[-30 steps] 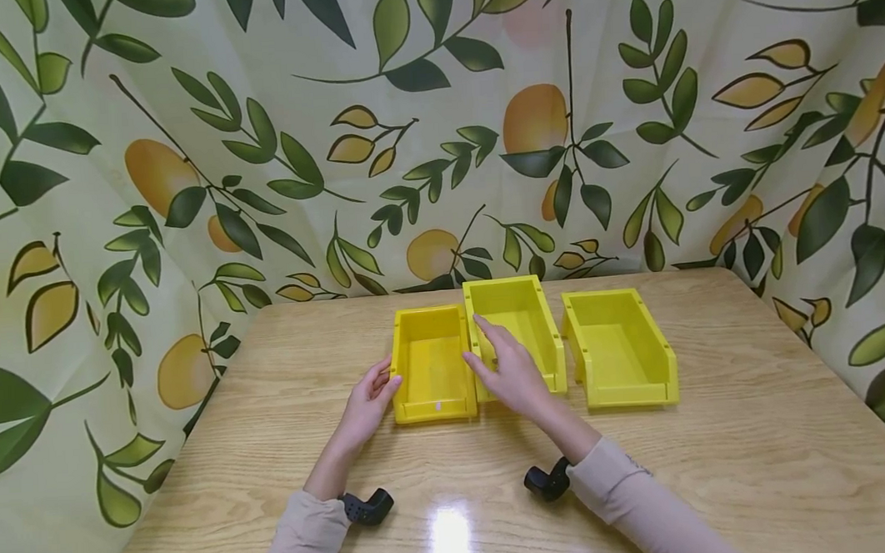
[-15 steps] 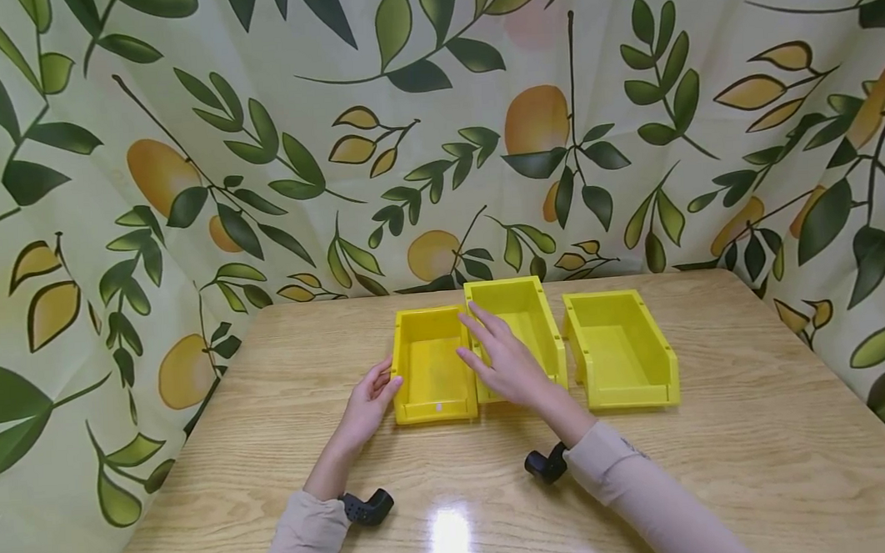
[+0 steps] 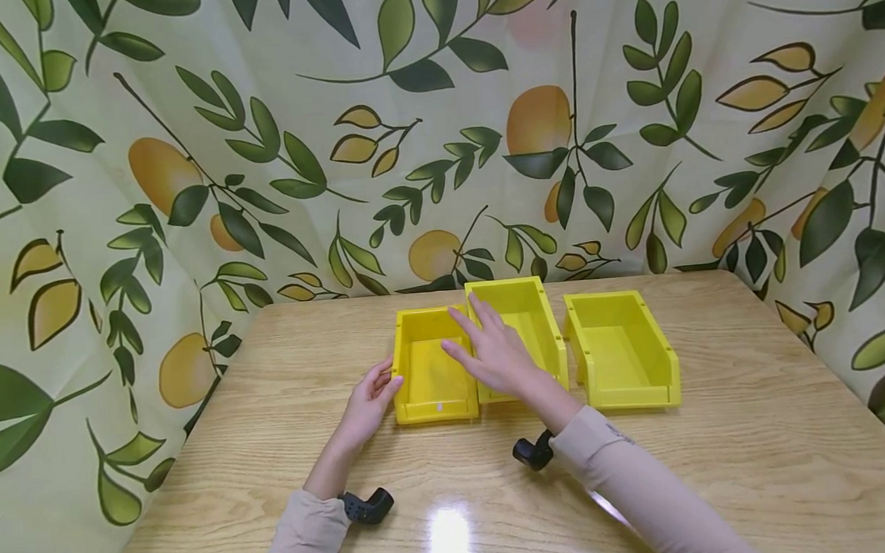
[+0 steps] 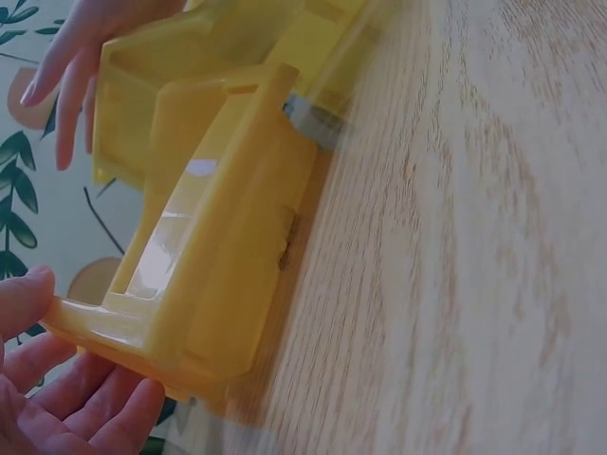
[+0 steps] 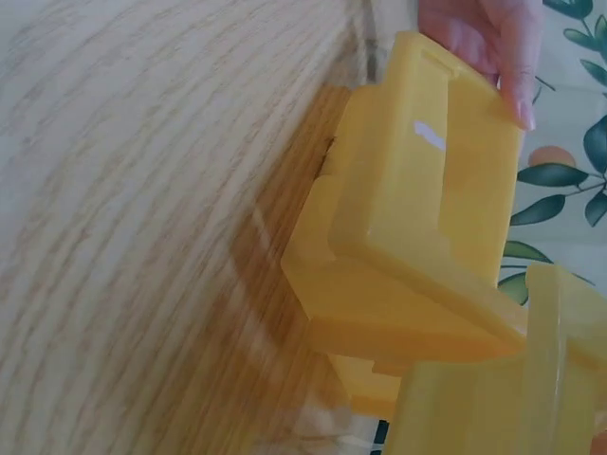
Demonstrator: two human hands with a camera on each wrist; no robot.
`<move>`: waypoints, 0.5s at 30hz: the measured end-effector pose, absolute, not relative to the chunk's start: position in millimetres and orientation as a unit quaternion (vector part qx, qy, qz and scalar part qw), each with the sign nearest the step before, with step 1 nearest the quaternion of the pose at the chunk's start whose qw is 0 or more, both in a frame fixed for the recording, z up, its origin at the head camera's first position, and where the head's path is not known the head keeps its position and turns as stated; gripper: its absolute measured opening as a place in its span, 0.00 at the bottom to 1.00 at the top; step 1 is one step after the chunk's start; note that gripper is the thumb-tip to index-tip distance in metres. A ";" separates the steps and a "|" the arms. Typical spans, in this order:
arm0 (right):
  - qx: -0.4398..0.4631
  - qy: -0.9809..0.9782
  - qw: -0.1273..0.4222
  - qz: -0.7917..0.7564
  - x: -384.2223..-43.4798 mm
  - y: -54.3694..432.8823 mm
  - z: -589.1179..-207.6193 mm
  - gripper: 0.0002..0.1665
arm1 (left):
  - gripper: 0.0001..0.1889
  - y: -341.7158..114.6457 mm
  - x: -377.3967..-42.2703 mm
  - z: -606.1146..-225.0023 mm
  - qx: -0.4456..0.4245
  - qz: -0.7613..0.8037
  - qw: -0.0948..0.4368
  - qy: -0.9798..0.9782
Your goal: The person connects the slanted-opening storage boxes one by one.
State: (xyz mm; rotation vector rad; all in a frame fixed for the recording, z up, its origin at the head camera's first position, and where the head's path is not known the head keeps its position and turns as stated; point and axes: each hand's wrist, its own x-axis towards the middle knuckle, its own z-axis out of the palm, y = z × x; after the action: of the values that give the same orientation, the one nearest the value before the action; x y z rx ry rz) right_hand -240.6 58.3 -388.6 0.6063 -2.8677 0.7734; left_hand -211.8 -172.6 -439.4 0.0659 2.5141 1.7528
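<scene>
Head cam up high, set back, facing fwd & down: table (image 3: pixel 460 468), row of bins (image 3: pixel 515 306), cloth (image 3: pixel 433 101) all in. L wrist cam, low, v. close, rolled sideways, table filling frame R. R wrist cam, also close, opp. side, table frame L. Wrist cams share amber bin (image 4: pixel 223 284), its white label (image 5: pixel 429 135) & L hand (image 4: pixel 66 398).
</scene>
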 end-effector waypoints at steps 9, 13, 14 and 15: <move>0.192 -0.955 0.052 0.222 -241.6 53.2 -388.5 0.40 | 0.26 -172.1 -212.4 -439.8 0.022 0.572 0.037 0.819; 0.191 -0.957 0.057 0.212 -241.3 52.5 -387.8 0.41 | 0.26 -172.2 -212.4 -439.8 0.016 0.570 0.040 0.821; 0.191 -0.957 0.059 0.211 -241.2 52.4 -387.6 0.41 | 0.26 -172.3 -212.4 -439.9 0.014 0.569 0.040 0.821; 0.190 -0.957 0.061 0.209 -241.2 52.2 -387.5 0.41 | 0.26 -172.6 -212.4 -440.2 0.015 0.569 0.040 0.821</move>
State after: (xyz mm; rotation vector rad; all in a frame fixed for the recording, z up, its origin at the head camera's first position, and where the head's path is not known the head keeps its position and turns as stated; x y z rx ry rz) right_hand -241.2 52.2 -387.5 0.5757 -2.8965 0.6328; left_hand -212.4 -172.6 -440.2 0.0472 2.5167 1.7426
